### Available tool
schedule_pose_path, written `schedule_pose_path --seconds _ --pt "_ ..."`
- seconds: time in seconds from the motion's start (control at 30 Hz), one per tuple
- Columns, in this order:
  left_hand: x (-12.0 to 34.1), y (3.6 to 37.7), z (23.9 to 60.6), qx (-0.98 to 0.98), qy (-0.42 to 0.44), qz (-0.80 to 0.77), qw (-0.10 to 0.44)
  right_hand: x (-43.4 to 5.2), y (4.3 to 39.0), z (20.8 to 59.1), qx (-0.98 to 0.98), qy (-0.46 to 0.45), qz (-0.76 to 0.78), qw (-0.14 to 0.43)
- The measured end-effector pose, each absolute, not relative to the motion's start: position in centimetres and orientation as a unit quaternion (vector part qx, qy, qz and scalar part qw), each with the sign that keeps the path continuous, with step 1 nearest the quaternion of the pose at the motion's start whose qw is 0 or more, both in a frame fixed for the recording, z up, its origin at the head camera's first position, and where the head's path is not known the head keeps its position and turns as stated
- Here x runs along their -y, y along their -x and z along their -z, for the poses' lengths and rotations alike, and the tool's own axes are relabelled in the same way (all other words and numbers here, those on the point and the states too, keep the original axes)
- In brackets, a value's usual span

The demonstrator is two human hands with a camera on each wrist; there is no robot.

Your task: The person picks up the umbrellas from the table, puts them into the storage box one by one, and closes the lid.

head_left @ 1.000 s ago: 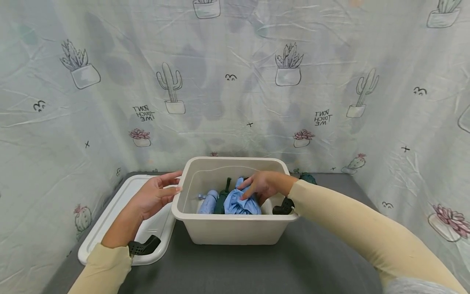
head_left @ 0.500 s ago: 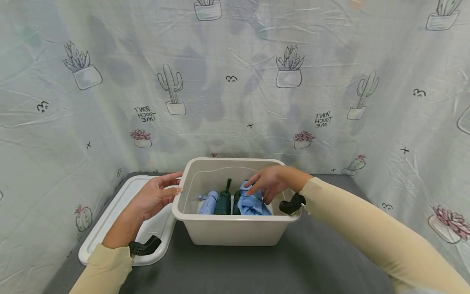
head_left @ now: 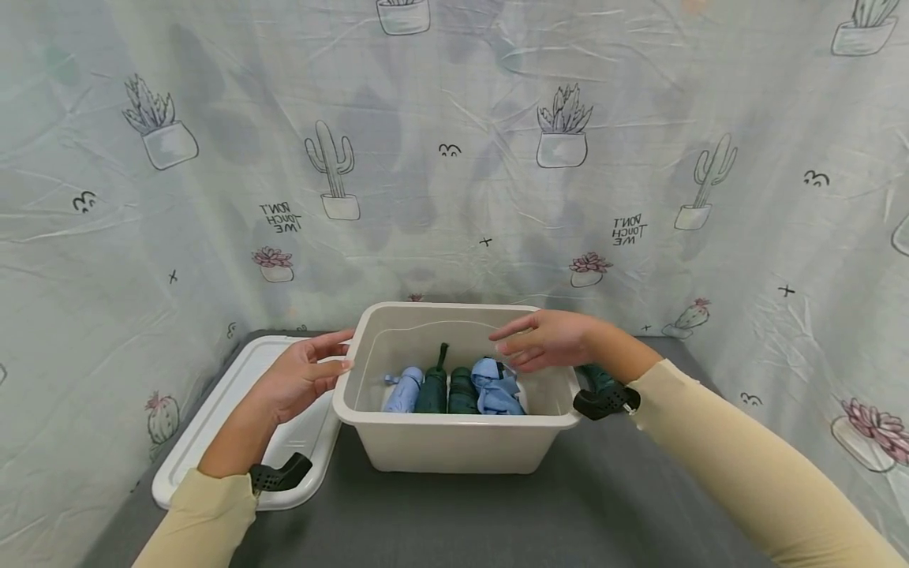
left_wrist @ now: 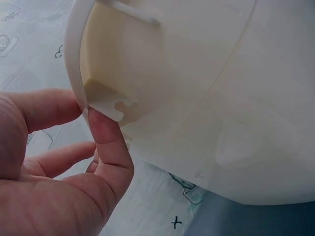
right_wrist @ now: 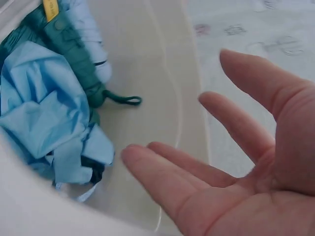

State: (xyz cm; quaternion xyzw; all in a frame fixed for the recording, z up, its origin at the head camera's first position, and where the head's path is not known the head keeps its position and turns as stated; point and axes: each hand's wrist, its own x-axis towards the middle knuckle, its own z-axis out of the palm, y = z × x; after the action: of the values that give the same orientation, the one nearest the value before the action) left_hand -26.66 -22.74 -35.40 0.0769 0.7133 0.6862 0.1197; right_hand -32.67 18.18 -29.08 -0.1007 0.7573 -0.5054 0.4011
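A cream plastic storage bin (head_left: pixel 454 446) stands in the head view. Lying side by side in it are a light blue folded umbrella (head_left: pixel 404 390), a dark green folded umbrella (head_left: pixel 432 391) with a wrist loop, another dark green bundle (head_left: pixel 463 391), and a loosely bunched light blue fabric bundle (head_left: pixel 496 388), perhaps an umbrella too. My left hand (head_left: pixel 301 377) pinches the bin's left rim between thumb and finger, also seen in the left wrist view. Over the bin's right side hovers my right hand (head_left: pixel 550 341), fingers spread and holding nothing, apart from the blue bundle.
A white lid (head_left: pixel 234 410) lies on the grey table (head_left: pixel 454 521), left of the bin. Partly hidden behind my right wrist, a dark green item (head_left: pixel 596 375) sits right of the bin. A cactus-print curtain (head_left: pixel 454 189) closes off the back and sides.
My right hand has let go of the light blue bundle and moved up and right. The bundle shifted right inside the bin, uncovering the second green one. The left hand has stayed put.
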Motion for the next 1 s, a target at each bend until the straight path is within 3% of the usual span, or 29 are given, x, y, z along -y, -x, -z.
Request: schedule_pose_path --seconds 0.4,0.8,1.0 --pt "22.8 26.8 35.6 -0.705 -0.085 -0.693 0.122 -22.0 31.2 29.6 -0.684 0.139 0.675 0.239" --pt "22.7 26.5 35.7 -0.704 -0.078 -0.697 0.117 -24.3 30.8 31.7 -0.693 0.155 0.703 0.037" --pt "22.6 26.4 35.8 -0.699 -0.075 -0.702 0.115 -26.9 31.7 34.0 -0.671 0.151 0.726 0.005"
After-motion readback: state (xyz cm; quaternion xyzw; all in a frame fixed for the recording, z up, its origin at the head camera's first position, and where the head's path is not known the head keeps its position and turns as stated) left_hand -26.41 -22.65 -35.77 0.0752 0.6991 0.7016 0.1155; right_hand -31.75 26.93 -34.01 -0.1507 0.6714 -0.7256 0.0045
